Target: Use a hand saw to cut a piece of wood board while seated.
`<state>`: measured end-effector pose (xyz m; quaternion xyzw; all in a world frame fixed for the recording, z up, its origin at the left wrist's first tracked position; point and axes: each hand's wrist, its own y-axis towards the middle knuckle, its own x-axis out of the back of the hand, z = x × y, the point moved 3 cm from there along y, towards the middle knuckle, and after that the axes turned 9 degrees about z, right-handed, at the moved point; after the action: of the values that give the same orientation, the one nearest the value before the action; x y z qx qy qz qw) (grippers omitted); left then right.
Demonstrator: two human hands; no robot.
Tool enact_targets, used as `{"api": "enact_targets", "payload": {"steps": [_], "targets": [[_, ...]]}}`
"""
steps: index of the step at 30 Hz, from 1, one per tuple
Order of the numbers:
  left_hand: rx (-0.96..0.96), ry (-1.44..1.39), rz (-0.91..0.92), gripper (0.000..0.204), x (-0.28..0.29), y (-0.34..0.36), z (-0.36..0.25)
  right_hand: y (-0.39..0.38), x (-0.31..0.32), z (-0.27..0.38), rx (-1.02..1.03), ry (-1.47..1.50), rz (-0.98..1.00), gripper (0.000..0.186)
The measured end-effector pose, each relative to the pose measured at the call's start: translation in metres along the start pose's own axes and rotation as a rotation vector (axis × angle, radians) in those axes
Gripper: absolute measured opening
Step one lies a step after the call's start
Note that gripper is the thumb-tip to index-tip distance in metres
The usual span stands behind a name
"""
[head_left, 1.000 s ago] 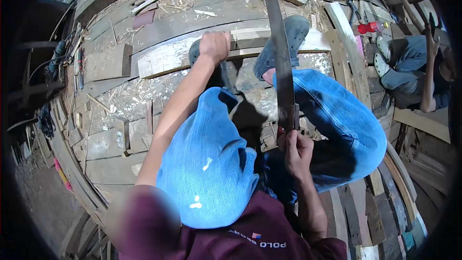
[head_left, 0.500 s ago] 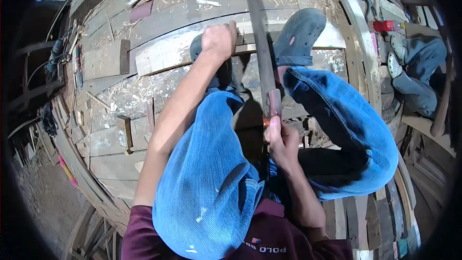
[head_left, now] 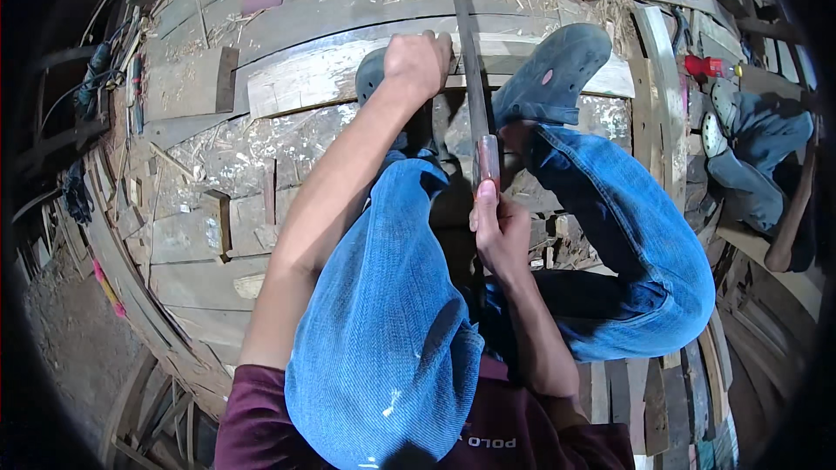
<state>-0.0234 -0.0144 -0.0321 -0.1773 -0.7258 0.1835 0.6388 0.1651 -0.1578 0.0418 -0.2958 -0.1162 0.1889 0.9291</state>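
My right hand (head_left: 502,231) is closed round the reddish-brown handle of a long, narrow, dark blade (head_left: 472,61), with its thumb along the handle. The blade points away from me, between my two shoes, and crosses a pale wooden board (head_left: 292,87). Teeth on it cannot be made out. Left of the blade, my left hand (head_left: 418,63) is closed at the board, its fingers curled over it and partly hidden. Grey clogs stand at the board, the left one (head_left: 370,74) behind my left hand and the right one (head_left: 557,65) right of the blade.
Short wood blocks (head_left: 218,224), offcuts (head_left: 187,83) and shavings lie on the plank floor. Another person's legs (head_left: 762,144) in grey trousers are at the far right, near a red bottle (head_left: 710,67). A pale plank (head_left: 662,96) lies right of my right shoe.
My right hand and the handle have moved a little away from me. My left hand shows slightly farther right, still closed at the board.
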Motion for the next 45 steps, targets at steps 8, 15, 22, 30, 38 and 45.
{"api": "enact_targets", "payload": {"steps": [8,15,22,30,38,45], "targets": [[-0.01,-0.05,-0.075,0.024,0.001,-0.003,0.001,0.002,-0.006,-0.002,-0.018,0.005,0.015,0.05],[0.002,-0.096,0.036,0.024,0.002,-0.001,0.0,0.003,-0.014,-0.006,-0.065,-0.09,-0.012,0.055],[-0.025,-0.082,-0.076,0.02,-0.004,0.0,-0.002,0.019,-0.014,0.011,-0.081,-0.052,-0.019,0.057],[-0.028,-0.012,-0.08,0.022,-0.007,0.002,-0.002,0.021,-0.011,0.017,-0.085,-0.122,-0.043,0.055],[-0.012,0.028,-0.102,0.018,-0.013,-0.001,0.003,0.011,-0.026,0.004,0.207,-0.156,-0.112,0.053],[-0.022,0.042,-0.094,0.021,-0.013,-0.001,0.0,0.024,-0.025,0.011,0.197,-0.358,-0.115,0.054]]}}
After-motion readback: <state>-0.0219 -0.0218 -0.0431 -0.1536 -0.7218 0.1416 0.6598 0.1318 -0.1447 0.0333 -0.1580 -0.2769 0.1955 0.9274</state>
